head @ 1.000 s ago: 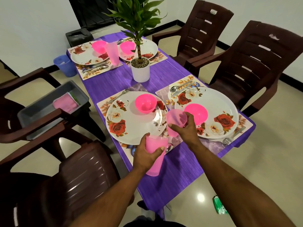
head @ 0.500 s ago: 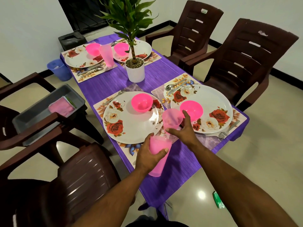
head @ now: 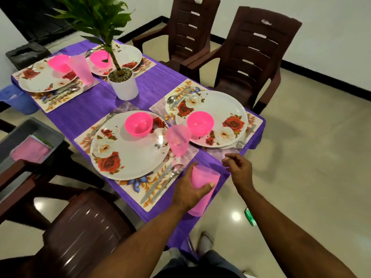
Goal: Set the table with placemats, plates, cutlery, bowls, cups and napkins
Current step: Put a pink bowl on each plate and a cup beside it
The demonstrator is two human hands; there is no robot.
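Note:
My left hand [head: 188,189] grips a pink cup [head: 202,189] above the near end of the purple table [head: 152,91]. Another pink cup [head: 177,142] stands upright between the two near rose plates. My right hand [head: 239,169] hovers to its lower right, fingers loosely curled and holding nothing. The near left plate [head: 128,155] and near right plate [head: 220,109] each carry a pink bowl [head: 138,125] [head: 200,123] and lie on floral placemats with cutlery [head: 162,181] alongside. Two far settings have plates, bowls and a third pink cup [head: 81,69].
A potted plant [head: 123,85] stands mid-table. A grey bin [head: 30,141] with pink napkins [head: 31,151] sits on a chair at left. Brown chairs [head: 251,55] surround the table. A blue bucket [head: 18,99] and a green item [head: 250,216] lie on the floor.
My right hand let go of the cup it held, which now stands between the near plates, and drew back toward me. My left hand still holds its cup.

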